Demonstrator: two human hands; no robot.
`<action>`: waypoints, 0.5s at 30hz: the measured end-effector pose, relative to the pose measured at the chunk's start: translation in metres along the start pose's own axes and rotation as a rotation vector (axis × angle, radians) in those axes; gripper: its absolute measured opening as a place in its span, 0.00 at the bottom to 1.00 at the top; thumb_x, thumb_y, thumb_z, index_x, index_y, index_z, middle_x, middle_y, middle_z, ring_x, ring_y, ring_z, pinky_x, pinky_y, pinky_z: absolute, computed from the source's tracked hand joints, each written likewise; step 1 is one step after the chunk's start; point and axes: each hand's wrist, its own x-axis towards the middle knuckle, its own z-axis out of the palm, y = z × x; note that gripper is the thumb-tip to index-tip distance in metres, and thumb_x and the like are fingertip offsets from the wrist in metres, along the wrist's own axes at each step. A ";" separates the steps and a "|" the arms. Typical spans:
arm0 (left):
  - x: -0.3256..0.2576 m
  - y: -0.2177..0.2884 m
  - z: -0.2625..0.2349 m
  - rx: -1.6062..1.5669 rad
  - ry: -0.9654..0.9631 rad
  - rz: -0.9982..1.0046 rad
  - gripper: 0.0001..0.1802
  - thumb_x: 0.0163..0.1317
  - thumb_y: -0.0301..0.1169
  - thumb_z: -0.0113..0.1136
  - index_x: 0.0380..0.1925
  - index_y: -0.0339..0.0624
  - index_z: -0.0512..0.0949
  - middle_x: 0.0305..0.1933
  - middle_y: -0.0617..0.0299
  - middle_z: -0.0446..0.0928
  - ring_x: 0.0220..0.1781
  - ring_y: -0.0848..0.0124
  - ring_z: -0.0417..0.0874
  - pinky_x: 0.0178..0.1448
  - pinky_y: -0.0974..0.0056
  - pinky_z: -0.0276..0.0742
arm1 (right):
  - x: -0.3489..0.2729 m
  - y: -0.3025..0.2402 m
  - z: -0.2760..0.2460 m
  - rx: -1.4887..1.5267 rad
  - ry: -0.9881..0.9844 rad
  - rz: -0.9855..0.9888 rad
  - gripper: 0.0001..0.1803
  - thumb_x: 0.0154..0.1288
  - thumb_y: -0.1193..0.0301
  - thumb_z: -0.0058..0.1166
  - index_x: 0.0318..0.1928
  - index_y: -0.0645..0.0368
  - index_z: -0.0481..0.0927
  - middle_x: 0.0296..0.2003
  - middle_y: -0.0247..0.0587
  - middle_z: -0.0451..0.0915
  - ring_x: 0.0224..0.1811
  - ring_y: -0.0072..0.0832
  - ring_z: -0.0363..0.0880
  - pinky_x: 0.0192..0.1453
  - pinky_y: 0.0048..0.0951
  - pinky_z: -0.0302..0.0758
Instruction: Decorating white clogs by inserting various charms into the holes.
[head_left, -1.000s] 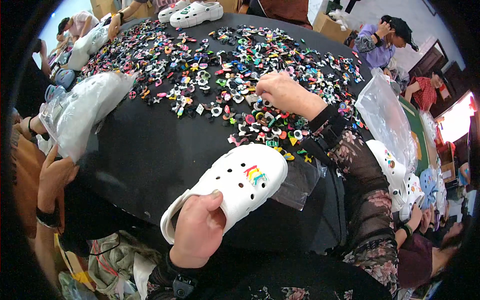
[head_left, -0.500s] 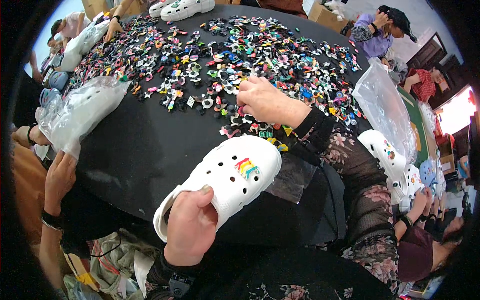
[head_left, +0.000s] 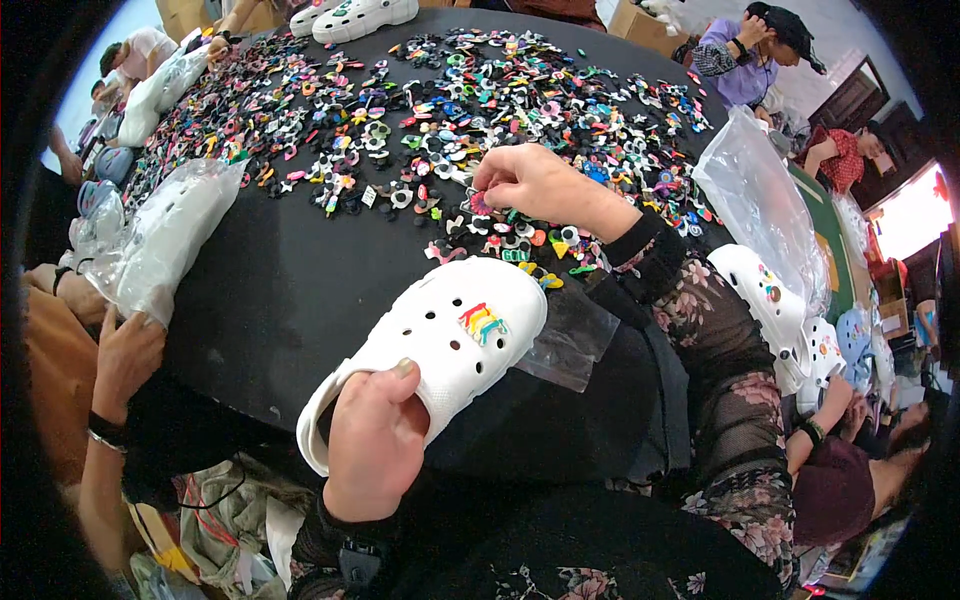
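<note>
My left hand (head_left: 375, 440) grips the heel end of a white clog shoe (head_left: 440, 345) that rests on the black table (head_left: 270, 300). A rainbow-coloured charm (head_left: 482, 322) sits on the clog's perforated top. My right hand (head_left: 540, 185) reaches over the table, its fingertips pinched on a small pink charm (head_left: 479, 204) at the near edge of a wide scatter of many-coloured shoe charms (head_left: 440, 90). A clear plastic bag (head_left: 575, 335) lies flat just right of the clog, under my right forearm.
Bagged white clogs (head_left: 165, 235) lie at the table's left edge. More white clogs (head_left: 350, 15) stand at the far side, and decorated ones (head_left: 775, 310) beside a clear bag (head_left: 765, 210) on the right. Other people sit around the table; a person's hand (head_left: 125, 355) is at left.
My right hand has drawn back toward me across the charms and pinched one at the pile's near edge. The clog has stayed in my left hand.
</note>
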 end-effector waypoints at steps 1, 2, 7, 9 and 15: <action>0.000 0.000 -0.001 0.005 -0.010 0.009 0.26 0.65 0.25 0.47 0.61 0.17 0.63 0.63 0.40 0.71 0.65 0.53 0.74 0.69 0.51 0.68 | -0.001 -0.003 0.001 0.065 -0.019 0.034 0.10 0.59 0.76 0.58 0.41 0.66 0.81 0.28 0.37 0.82 0.31 0.23 0.79 0.37 0.29 0.75; -0.001 0.000 -0.001 0.006 -0.007 0.013 0.26 0.65 0.25 0.47 0.61 0.17 0.63 0.63 0.40 0.71 0.65 0.53 0.74 0.69 0.51 0.68 | -0.003 -0.006 0.001 0.067 -0.021 0.030 0.10 0.59 0.76 0.58 0.41 0.66 0.81 0.28 0.37 0.82 0.31 0.23 0.79 0.37 0.29 0.75; -0.002 -0.004 -0.005 -0.010 0.013 -0.008 0.24 0.65 0.23 0.47 0.59 0.18 0.65 0.62 0.41 0.71 0.64 0.54 0.75 0.69 0.52 0.69 | -0.011 -0.008 0.001 0.101 -0.017 0.042 0.11 0.61 0.77 0.56 0.44 0.66 0.82 0.31 0.36 0.83 0.34 0.20 0.79 0.41 0.25 0.76; -0.003 -0.006 -0.005 -0.005 0.015 0.003 0.24 0.65 0.23 0.48 0.59 0.18 0.65 0.62 0.41 0.71 0.64 0.54 0.75 0.68 0.52 0.70 | -0.012 -0.007 0.002 0.107 -0.023 0.072 0.11 0.61 0.78 0.56 0.44 0.66 0.82 0.32 0.37 0.83 0.34 0.20 0.79 0.42 0.25 0.76; -0.004 -0.010 -0.001 -0.013 -0.005 0.025 0.24 0.65 0.23 0.49 0.60 0.20 0.64 0.62 0.43 0.72 0.63 0.55 0.76 0.67 0.52 0.71 | -0.019 -0.002 0.000 0.091 0.011 0.062 0.06 0.61 0.78 0.56 0.39 0.65 0.81 0.32 0.37 0.84 0.35 0.20 0.80 0.42 0.25 0.77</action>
